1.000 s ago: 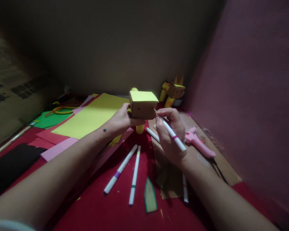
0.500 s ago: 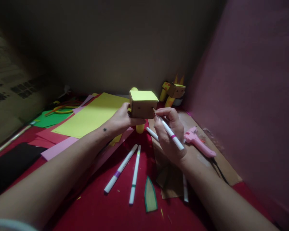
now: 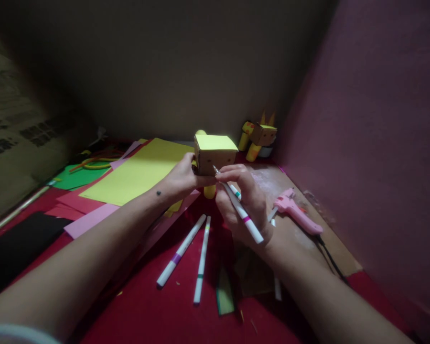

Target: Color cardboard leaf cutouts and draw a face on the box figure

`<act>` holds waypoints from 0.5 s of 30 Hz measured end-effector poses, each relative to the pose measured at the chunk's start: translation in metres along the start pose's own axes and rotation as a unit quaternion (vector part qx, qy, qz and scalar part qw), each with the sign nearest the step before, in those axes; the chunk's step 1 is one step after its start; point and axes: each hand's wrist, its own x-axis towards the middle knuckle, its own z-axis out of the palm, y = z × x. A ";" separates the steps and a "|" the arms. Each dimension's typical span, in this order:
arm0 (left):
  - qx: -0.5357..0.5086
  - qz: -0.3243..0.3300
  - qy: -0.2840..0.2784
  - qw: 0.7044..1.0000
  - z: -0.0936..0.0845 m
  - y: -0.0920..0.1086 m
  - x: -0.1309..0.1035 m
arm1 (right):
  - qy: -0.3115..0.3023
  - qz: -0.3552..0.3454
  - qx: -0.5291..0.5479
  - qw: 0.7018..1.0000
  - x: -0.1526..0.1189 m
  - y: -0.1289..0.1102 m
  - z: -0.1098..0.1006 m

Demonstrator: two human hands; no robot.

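Note:
My left hand (image 3: 182,173) grips a small cardboard box head (image 3: 220,163) from its left side and underneath. The box has a yellow paper top and two small dark marks on its front; a yellow tube shows behind and below it. Closed in a writing grip, my right hand (image 3: 243,198) holds a white marker (image 3: 241,210) with a magenta band. Its tip is at the lower middle of the box front, close to the left mark; whether it touches cannot be seen. Two white markers, one purple-banded (image 3: 181,251) and one green-banded (image 3: 202,260), lie below.
A finished-looking cardboard and yellow tube animal (image 3: 260,136) stands at the back right. The pink glue gun (image 3: 297,212) lies on a cardboard sheet (image 3: 329,248). Coloured paper sheets (image 3: 136,172) spread to the left. A green-edged cardboard piece (image 3: 225,298) lies near the front.
My right hand has moved left with the marker, its tip going from the right mark to the lower middle of the box front. My left hand and the box have barely shifted.

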 end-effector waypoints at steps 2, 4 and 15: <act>-0.008 0.000 -0.008 1.000 0.000 -0.001 0.001 | -0.014 0.007 -0.006 1.000 0.000 0.001 0.001; -0.016 -0.001 -0.012 1.000 0.000 0.000 0.001 | -0.010 0.018 -0.011 1.000 0.000 0.003 0.002; -0.010 -0.037 0.026 0.999 -0.001 -0.006 -0.003 | -0.015 0.022 -0.020 0.999 0.001 0.010 0.008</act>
